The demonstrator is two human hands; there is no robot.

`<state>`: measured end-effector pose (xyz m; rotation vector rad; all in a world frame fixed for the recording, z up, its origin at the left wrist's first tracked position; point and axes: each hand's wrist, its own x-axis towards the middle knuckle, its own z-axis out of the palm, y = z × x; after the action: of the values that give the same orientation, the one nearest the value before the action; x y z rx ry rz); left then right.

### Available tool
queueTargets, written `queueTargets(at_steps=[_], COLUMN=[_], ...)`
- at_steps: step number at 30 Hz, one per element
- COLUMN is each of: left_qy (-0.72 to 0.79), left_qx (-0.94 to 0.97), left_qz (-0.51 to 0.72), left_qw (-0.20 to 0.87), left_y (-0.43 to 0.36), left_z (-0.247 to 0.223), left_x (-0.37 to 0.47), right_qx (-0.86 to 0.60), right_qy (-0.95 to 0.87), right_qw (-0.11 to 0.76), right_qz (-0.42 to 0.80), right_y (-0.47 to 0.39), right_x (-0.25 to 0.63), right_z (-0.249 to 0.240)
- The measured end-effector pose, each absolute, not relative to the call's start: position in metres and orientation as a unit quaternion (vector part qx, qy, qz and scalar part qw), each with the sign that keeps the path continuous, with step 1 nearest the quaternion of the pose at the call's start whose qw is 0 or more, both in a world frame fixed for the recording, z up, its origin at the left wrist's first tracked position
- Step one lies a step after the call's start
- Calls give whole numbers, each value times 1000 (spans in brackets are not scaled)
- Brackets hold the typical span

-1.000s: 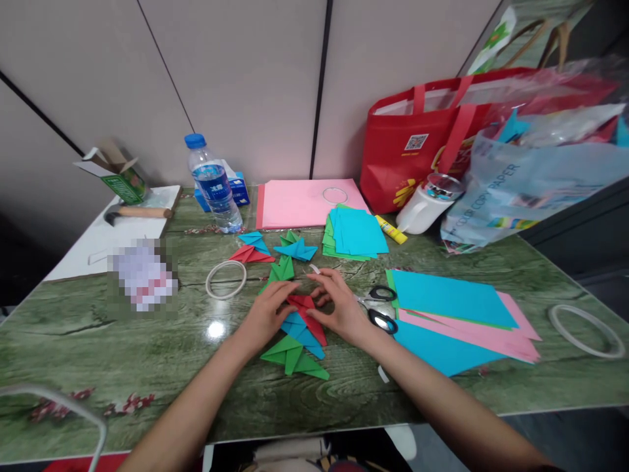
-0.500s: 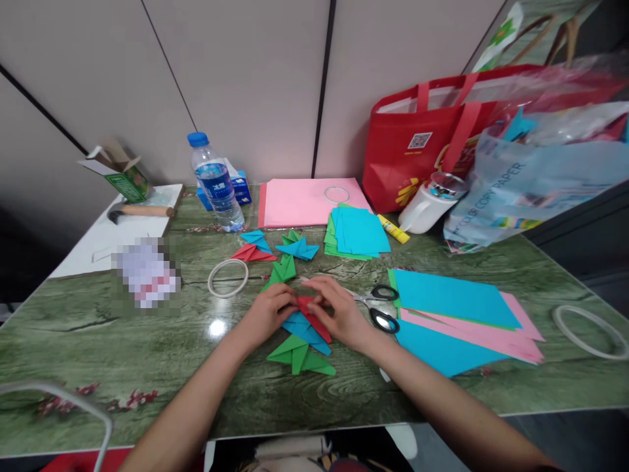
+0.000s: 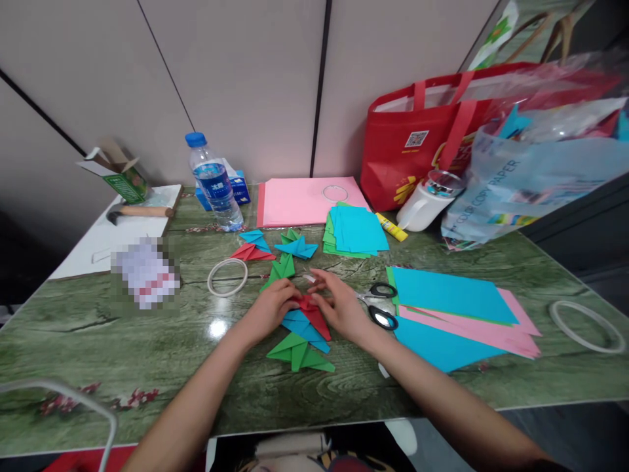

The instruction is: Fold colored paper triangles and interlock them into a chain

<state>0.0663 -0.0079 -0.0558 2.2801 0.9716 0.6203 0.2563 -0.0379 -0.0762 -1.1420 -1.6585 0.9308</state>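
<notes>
In the head view a red folded paper piece (image 3: 317,321) lies between my hands at the table's middle. My left hand (image 3: 265,309) is closed, its fingertips pinching the red piece's left end. My right hand (image 3: 341,311) grips the same piece from the right with thumb and fingers, partly covering it. Just below, a blue folded paper piece (image 3: 304,332) overlaps it, and a green folded piece (image 3: 299,354) lies nearest me. Beyond my hands are another green folded piece (image 3: 284,266), a blue one (image 3: 299,248) and a red one (image 3: 249,252). The scissors (image 3: 382,316) rest right of my right hand.
Blue and pink paper sheets (image 3: 457,295) lie at right; smaller blue squares (image 3: 362,229) sit farther back beside a glue stick (image 3: 392,227). A white tape ring (image 3: 211,283) lies left. Behind stand a water bottle (image 3: 216,187), white mug (image 3: 417,208) and red bag (image 3: 393,144).
My right hand's fingers have shifted slightly on the red folded paper piece, showing more of its upper part. The view has moved a little; the other things stay put.
</notes>
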Motion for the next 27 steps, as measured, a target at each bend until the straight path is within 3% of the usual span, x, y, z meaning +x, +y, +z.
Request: queueTargets(at_steps=[5, 11, 27], left_qy=[374, 347, 322], left_qx=[843, 836, 863], left_qz=[237, 237, 189], left_qw=[306, 352, 340], left_y=[-9, -7, -8], left_z=[-56, -50, -47], left_x=[66, 54, 45], right_qx=[-483, -493, -472], right_qy=[-613, -628, -805], right_qw=[461, 420, 195], right_qz=[423, 431, 302], right_y=[-33, -31, -21], right_x=[255, 255, 244], right_z=[-83, -70, -44])
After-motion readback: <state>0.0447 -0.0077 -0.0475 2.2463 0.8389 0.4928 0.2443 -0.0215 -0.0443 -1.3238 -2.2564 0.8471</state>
